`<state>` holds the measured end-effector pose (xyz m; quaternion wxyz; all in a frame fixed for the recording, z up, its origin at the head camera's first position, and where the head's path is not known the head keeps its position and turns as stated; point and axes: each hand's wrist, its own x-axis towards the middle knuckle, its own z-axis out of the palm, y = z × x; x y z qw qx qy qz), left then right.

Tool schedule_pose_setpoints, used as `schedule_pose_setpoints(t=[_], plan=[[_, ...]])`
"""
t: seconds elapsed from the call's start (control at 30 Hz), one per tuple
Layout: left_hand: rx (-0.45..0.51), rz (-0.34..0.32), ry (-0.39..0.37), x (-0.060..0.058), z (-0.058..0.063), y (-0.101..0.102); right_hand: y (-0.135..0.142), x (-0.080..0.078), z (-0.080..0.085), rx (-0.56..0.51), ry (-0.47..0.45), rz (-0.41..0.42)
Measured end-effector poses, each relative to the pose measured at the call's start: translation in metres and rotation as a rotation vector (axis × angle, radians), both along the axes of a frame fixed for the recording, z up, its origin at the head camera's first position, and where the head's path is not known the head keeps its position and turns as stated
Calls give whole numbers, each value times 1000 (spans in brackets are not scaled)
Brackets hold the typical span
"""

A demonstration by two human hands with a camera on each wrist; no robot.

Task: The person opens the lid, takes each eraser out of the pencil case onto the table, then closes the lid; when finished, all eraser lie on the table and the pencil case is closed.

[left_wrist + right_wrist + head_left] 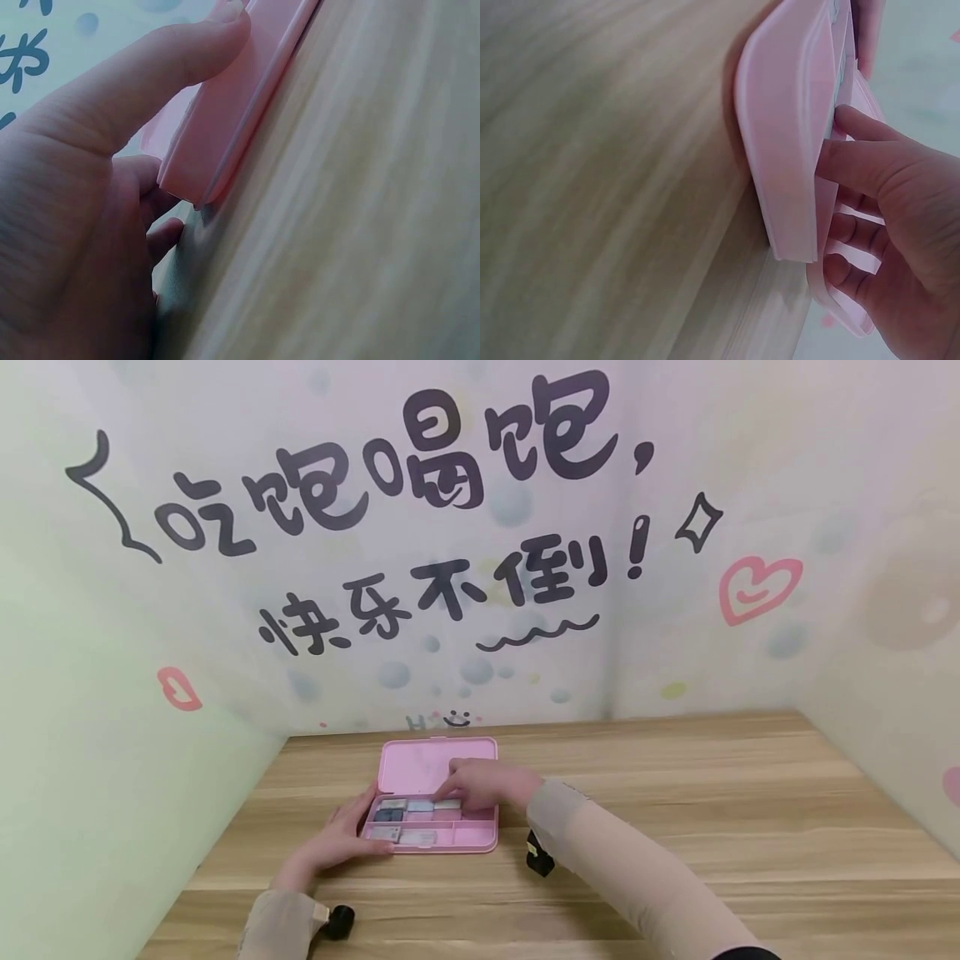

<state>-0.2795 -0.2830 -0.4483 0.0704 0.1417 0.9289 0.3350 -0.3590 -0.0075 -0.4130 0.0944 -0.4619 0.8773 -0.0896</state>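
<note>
A pink plastic case (476, 849) lies on the table with its lid (420, 766) raised at the back. Small blocks sit in its compartments: grey ones (388, 816), a light blue one (420, 806) and whitish ones (417, 837). At the case's left end my left hand (341, 839) grips it, thumb (202, 49) along the front side and the other fingers round the end. From the right my right hand (480, 783) reaches into the back row. Its index finger touches down by the light pieces; the right wrist view hides whether the fingertips (847, 120) pinch one.
The wood-grain table (675, 793) extends to both sides and in front of the case. A patterned wall sheet (450, 568) with large dark lettering rises behind. Black wrist devices (341, 922) show beside both sleeves.
</note>
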Motion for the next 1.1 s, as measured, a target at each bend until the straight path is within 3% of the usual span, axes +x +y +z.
schedule_pose_setpoints(t=[1.1], plan=[[-19,8,-4,-1,-1,-3,3,1,0,3,50,-4]])
